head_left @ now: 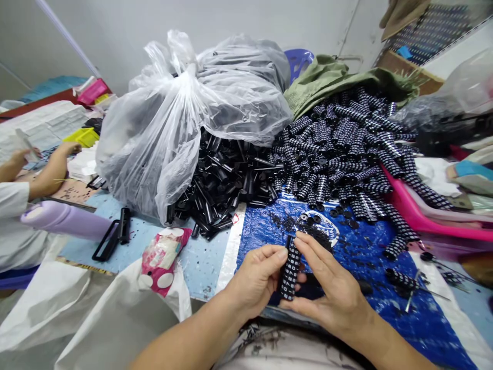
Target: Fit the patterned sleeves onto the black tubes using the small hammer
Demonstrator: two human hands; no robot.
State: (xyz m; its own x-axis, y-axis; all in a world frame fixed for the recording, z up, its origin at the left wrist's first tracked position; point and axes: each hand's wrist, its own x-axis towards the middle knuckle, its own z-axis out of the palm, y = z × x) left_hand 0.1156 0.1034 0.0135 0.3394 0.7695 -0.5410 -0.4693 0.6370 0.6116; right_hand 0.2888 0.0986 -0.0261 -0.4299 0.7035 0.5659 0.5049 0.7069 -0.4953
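Observation:
A black cylinder with rows of white digits [288,272] stands nearly upright between my two hands, above the front edge of the table. My left hand [256,275] grips its left side, thumb near the upper end. My right hand [327,280] holds it from the right, with fingertips at the top and the thumb at the lower end. Behind them, small black rings and bits [308,226] lie scattered on a blue plastic sheet [256,231]. A large heap of similar digit cylinders [335,149] rises beyond.
Glossy black plastic parts [223,180] pile beside a big tied clear bag [165,118]. A purple bottle [65,218] lies left, near a pink spotted packet [164,259]. A pink tray [419,208] stands right, with thin metal tools [413,293] nearby. Another person's arms [50,169] are far left.

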